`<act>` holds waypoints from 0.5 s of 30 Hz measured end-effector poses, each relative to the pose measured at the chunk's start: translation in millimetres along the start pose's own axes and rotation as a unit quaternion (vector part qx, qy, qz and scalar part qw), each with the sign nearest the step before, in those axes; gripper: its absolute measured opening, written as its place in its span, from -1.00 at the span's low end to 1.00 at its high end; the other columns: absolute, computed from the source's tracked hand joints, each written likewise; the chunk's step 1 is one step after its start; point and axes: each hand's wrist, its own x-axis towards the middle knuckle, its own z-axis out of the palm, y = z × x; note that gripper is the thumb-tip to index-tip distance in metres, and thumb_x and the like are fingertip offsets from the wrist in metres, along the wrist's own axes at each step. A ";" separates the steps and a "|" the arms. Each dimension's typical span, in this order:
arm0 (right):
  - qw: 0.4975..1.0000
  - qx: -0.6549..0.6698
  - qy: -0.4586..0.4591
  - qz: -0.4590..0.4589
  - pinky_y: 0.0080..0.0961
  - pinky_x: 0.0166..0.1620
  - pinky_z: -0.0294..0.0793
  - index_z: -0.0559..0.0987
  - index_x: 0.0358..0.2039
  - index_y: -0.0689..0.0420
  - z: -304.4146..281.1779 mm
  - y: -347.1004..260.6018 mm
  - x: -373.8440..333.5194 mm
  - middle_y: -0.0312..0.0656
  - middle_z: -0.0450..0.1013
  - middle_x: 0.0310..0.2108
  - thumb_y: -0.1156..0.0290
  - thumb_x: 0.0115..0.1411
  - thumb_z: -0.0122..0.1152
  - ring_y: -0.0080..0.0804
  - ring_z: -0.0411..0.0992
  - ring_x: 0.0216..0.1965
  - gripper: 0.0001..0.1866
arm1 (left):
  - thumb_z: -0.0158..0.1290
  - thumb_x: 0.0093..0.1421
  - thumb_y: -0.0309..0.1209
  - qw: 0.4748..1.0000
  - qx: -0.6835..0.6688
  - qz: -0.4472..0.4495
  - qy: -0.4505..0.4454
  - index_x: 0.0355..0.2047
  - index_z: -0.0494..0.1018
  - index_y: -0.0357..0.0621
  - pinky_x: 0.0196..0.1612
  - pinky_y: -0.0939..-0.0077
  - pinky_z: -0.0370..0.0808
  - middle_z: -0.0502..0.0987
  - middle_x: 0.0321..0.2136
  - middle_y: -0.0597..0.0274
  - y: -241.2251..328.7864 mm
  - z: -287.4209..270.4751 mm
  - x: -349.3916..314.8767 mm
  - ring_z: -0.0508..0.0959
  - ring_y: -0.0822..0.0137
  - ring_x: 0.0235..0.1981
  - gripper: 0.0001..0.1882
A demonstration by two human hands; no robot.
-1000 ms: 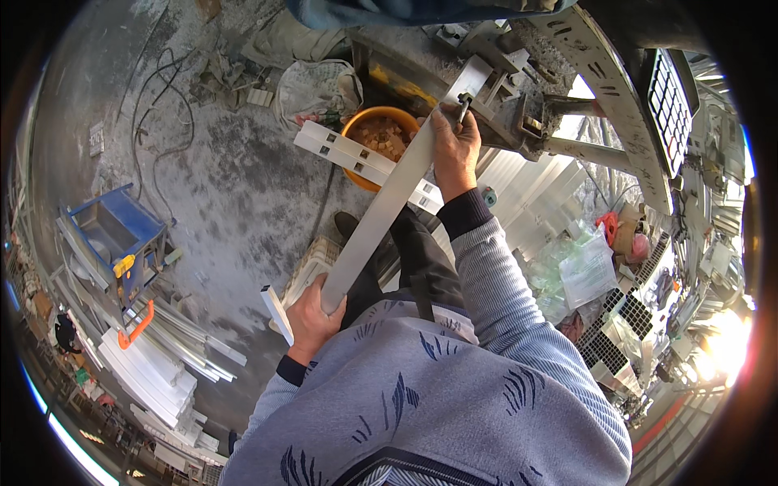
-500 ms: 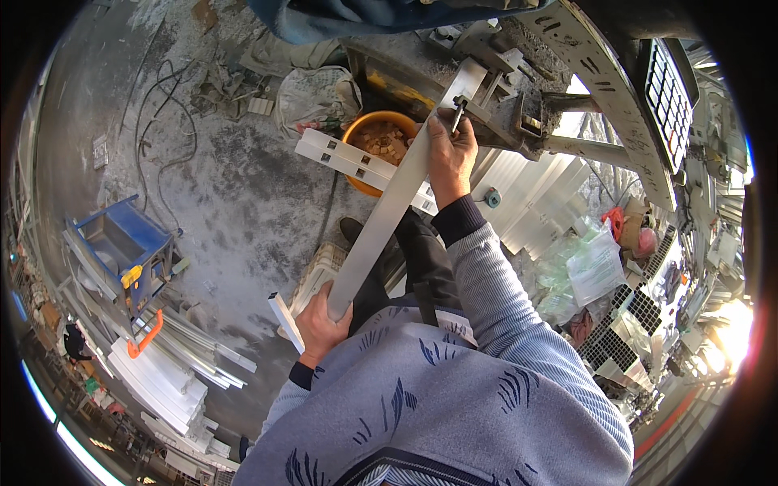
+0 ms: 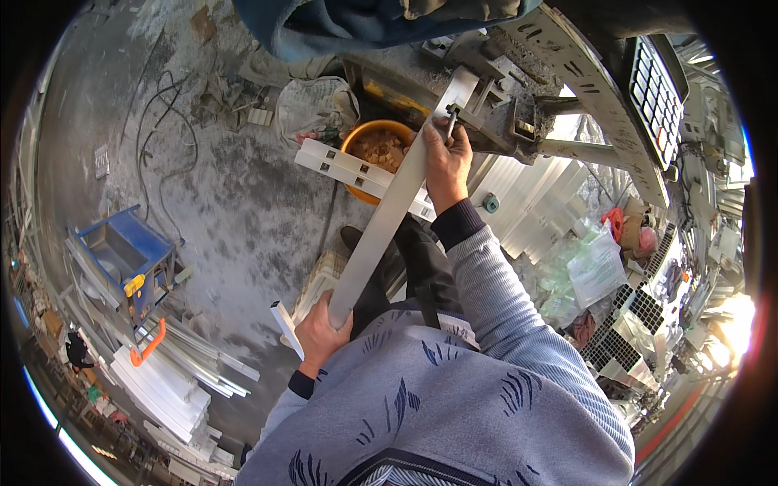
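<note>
A long, flat silver metal bar [image 3: 381,215] runs slantwise from my waist up to the machine [image 3: 519,121]. My left hand [image 3: 322,330] is closed around its near end, with the thumb along the face. My right hand [image 3: 447,166] is closed near the far end, fingers by a small dark lever or bolt [image 3: 452,116]; whether it grips the bar, this piece or both is hard to tell. The far end of the bar lies at the machine's metal fittings. Beneath the bar, crossing it, is a white profile with square holes [image 3: 340,162].
An orange bucket [image 3: 351,146] holding small brownish pieces stands under the profile. Flat metal strips [image 3: 539,202] lie right of my right hand. A blue cart [image 3: 146,235] stands left, near stacked white profiles [image 3: 166,389]. Plastic bags [image 3: 596,263] and black grates [image 3: 612,336] lie right.
The view has shifted slightly. Both hands keep their places on the bar, and the dark blue cloth at the top reaches lower into the picture.
</note>
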 end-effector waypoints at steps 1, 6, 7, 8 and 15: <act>1.000 0.010 0.004 0.011 -0.51 -0.18 0.62 0.49 -0.01 0.23 -0.6 0.0 -0.5 -0.17 0.59 -0.29 0.48 0.36 0.27 -0.43 0.61 -0.25 -0.76 | 0.35 0.07 -0.21 1.000 0.007 -0.005 0.004 0.08 0.52 -0.12 -0.26 0.18 0.62 0.66 -0.26 0.00 2.9 1.1 -1.7 0.68 -0.04 -0.31 -0.43; 1.000 -0.007 0.019 -0.001 -0.53 -0.19 0.60 0.50 -0.03 0.23 1.0 3.0 -1.7 -0.21 0.57 -0.30 0.49 0.35 0.28 -0.46 0.60 -0.26 -0.78 | 0.36 0.06 -0.25 1.000 -0.007 0.001 0.028 0.08 0.51 -0.13 -0.27 0.15 0.61 0.65 -0.27 -0.01 7.0 12.2 -2.3 0.67 -0.08 -0.31 -0.43; 1.000 -0.013 0.025 -0.009 -0.53 -0.19 0.59 0.51 -0.04 0.23 2.2 4.0 -1.6 -0.22 0.57 -0.30 0.49 0.35 0.28 -0.46 0.59 -0.26 -0.78 | 0.36 0.06 -0.25 0.999 -0.023 0.017 0.038 0.08 0.51 -0.14 -0.27 0.15 0.61 0.65 -0.27 -0.01 4.5 13.0 -1.3 0.67 -0.09 -0.31 -0.43; 0.999 -0.015 0.027 -0.014 -0.53 -0.19 0.59 0.51 -0.05 0.23 3.9 4.7 -1.4 -0.22 0.57 -0.30 0.50 0.35 0.27 -0.47 0.59 -0.26 -0.79 | 0.36 0.06 -0.26 0.998 -0.038 0.031 0.046 0.08 0.51 -0.14 -0.27 0.14 0.61 0.65 -0.27 -0.02 1.5 13.5 0.2 0.66 -0.10 -0.31 -0.43; 0.999 -0.006 0.042 -0.012 -0.55 -0.20 0.58 0.54 -0.10 0.24 11.3 -1.2 -5.0 -0.23 0.57 -0.30 0.52 0.35 0.26 -0.48 0.59 -0.28 -0.85 | 0.36 0.07 -0.27 0.999 -0.012 0.028 0.033 0.09 0.50 -0.20 -0.24 0.15 0.60 0.64 -0.25 -0.05 -6.6 11.5 0.5 0.66 -0.10 -0.30 -0.41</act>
